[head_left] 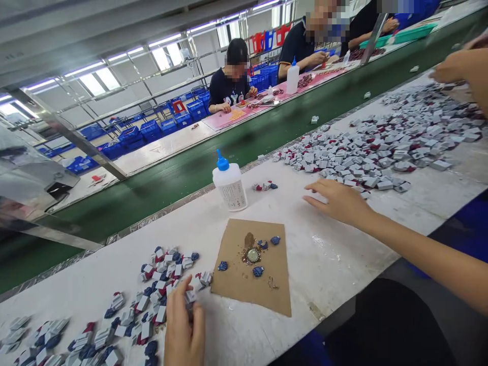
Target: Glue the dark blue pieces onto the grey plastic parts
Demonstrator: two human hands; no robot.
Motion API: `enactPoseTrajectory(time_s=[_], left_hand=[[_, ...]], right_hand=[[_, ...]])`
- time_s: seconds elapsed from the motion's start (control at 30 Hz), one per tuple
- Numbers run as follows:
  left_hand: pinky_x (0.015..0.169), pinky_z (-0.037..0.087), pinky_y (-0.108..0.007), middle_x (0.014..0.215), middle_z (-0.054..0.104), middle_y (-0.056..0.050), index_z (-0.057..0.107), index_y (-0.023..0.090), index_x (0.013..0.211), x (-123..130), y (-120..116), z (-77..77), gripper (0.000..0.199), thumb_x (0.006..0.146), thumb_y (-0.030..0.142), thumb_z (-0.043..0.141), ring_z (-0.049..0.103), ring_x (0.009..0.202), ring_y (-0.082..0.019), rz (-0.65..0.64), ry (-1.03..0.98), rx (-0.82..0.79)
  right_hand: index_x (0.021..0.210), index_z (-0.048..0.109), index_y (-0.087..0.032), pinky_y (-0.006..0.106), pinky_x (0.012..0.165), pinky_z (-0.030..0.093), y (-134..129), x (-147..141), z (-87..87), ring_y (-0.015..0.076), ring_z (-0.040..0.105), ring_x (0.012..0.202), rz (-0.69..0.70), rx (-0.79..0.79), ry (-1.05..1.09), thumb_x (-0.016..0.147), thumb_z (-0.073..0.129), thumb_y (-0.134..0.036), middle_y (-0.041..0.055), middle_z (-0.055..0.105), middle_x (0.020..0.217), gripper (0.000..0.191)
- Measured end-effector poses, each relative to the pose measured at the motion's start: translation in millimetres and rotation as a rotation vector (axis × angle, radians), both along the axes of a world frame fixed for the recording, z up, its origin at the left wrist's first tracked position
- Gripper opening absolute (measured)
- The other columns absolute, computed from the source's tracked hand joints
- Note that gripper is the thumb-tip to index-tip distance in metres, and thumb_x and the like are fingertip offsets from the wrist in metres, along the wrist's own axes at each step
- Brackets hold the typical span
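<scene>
My left hand (183, 323) rests at the right edge of a pile of small assembled pieces (156, 284) in grey, dark blue and dark red. Its thumb and forefinger are apart, with a grey piece (190, 296) showing at the gap between them. My right hand (339, 202) is open over the white table, fingers stretched left, just short of a big heap of grey and dark red pieces (351, 147). Between my hands lies a brown cardboard sheet (274, 290) bearing a round cap (253, 255), wet brownish spots and several dark blue pieces (258, 271).
A white glue bottle with blue nozzle (231, 188) stands behind the cardboard, beside a few small pieces (265, 186). A green conveyor belt (171, 183) runs behind the table. Another person's hand (453, 66) is at the far right. Co-workers sit across the belt.
</scene>
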State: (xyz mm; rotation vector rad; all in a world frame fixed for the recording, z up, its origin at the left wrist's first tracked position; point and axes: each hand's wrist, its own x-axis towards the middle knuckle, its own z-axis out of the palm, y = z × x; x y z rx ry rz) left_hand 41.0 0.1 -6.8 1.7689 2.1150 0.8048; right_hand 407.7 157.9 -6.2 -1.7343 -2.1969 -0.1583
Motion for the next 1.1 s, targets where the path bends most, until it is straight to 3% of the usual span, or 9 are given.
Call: enactPoseTrajectory(time_s=[0.13,0.27,0.37,0.43,0.53,0.67,0.87,0.97,1.1], left_hand=[[0.077,0.052,-0.037,0.123,0.044,-0.011,0.04,0.032,0.116,20,1,-7.1,0.047,0.072,0.044,0.052,0.048,0.111,-0.025,0.145,-0.42,0.011],[0.058,0.053,-0.028,0.089,0.062,-0.008,0.054,0.02,0.1,48,3,-3.3,0.048,0.061,0.042,0.069,0.062,0.083,-0.022,0.327,-0.898,0.107],[0.036,0.038,-0.015,0.069,0.058,-0.001,0.058,0.017,0.087,68,4,-1.7,0.042,0.06,0.046,0.069,0.059,0.057,-0.012,0.33,-1.194,0.159],[0.031,0.026,-0.012,0.066,0.053,0.002,0.058,0.017,0.088,76,4,-2.2,0.04,0.064,0.048,0.066,0.045,0.041,-0.003,0.303,-1.308,0.135],[0.033,0.023,-0.011,0.073,0.049,0.002,0.058,0.021,0.099,78,3,-2.1,0.035,0.073,0.044,0.058,0.037,0.043,0.0,0.267,-1.427,0.088],[0.039,0.035,-0.013,0.08,0.051,0.0,0.052,0.027,0.116,71,-1,-2.7,0.041,0.076,0.033,0.058,0.047,0.062,-0.007,0.162,-1.455,0.029],[0.047,0.047,-0.018,0.098,0.06,-0.006,0.049,0.023,0.119,65,0,-11.1,0.053,0.069,0.029,0.066,0.058,0.071,-0.011,0.173,-1.393,0.008],[0.048,0.048,-0.017,0.093,0.064,-0.007,0.054,0.018,0.111,68,0,-11.0,0.048,0.066,0.026,0.069,0.061,0.066,-0.011,0.22,-1.425,0.032],[0.047,0.048,-0.016,0.087,0.067,-0.007,0.059,0.015,0.101,74,-3,-6.4,0.041,0.063,0.024,0.071,0.062,0.062,-0.011,0.266,-1.445,0.077]], right_hand=[[0.11,0.054,-0.02,0.027,0.06,0.041,45,-43,-1.5,0.021,0.055,0.092,0.06,-0.099,0.0,0.084,0.039,-0.04,0.0073,0.06,0.104,0.036],[0.105,0.059,-0.015,0.028,0.058,0.038,81,-66,-10.3,0.0228,0.057,0.083,0.046,-0.187,0.014,0.081,0.044,-0.033,0.0124,0.061,0.099,0.033],[0.094,0.062,-0.007,0.031,0.065,0.036,89,-65,-10.0,0.0259,0.056,0.083,0.046,-0.236,0.027,0.077,0.045,-0.021,0.0185,0.062,0.092,0.027],[0.091,0.063,-0.004,0.033,0.068,0.035,89,-60,-6.0,0.0266,0.055,0.085,0.062,-0.268,0.047,0.074,0.047,-0.015,0.0202,0.062,0.089,0.025],[0.092,0.063,-0.007,0.03,0.07,0.036,77,-51,2.0,0.0221,0.056,0.082,0.075,-0.327,0.115,0.073,0.048,-0.012,0.0158,0.064,0.088,0.025],[0.1,0.06,-0.016,0.024,0.069,0.04,43,-49,12.4,0.0152,0.059,0.082,0.109,-0.45,0.252,0.075,0.053,-0.021,0.0072,0.066,0.09,0.026],[0.099,0.058,-0.015,0.027,0.068,0.045,-7,-71,32.8,0.0175,0.062,0.077,0.215,-0.66,0.562,0.076,0.053,-0.036,0.0076,0.067,0.079,0.031],[0.088,0.059,-0.018,0.027,0.061,0.047,-25,-87,35.8,0.0166,0.062,0.068,0.399,-0.629,0.539,0.075,0.055,-0.043,0.0049,0.066,0.076,0.029],[0.086,0.058,-0.02,0.024,0.052,0.041,-45,-111,26.9,0.0129,0.056,0.058,0.578,-0.527,0.351,0.082,0.046,-0.041,0.0016,0.062,0.067,0.025]])
